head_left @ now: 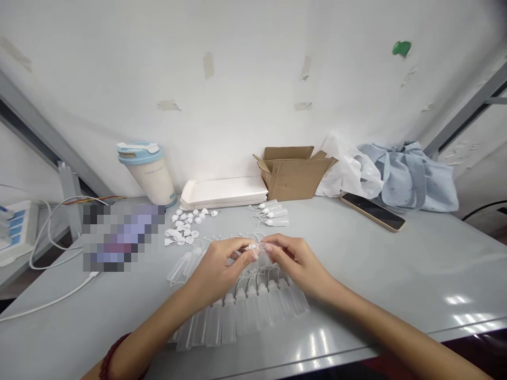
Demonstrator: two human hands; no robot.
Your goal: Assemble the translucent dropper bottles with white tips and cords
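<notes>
Both my hands meet over the middle of the grey table [396,274]. My left hand [219,264] and my right hand [295,261] pinch one small clear plastic dropper bottle [257,248] between their fingertips. Under my wrists lies a row of several more clear bottles [245,311], side by side. A few capped bottles [275,214] lie further back. A scatter of small white caps [184,227] sits to the left of them.
At the back stand a lidded cup [148,171], a stack of white sheets [224,192], an open cardboard box [293,171], a plastic bag [352,171] and blue cloth [412,177]. A phone [372,211] lies right. White cables [55,248] run at left.
</notes>
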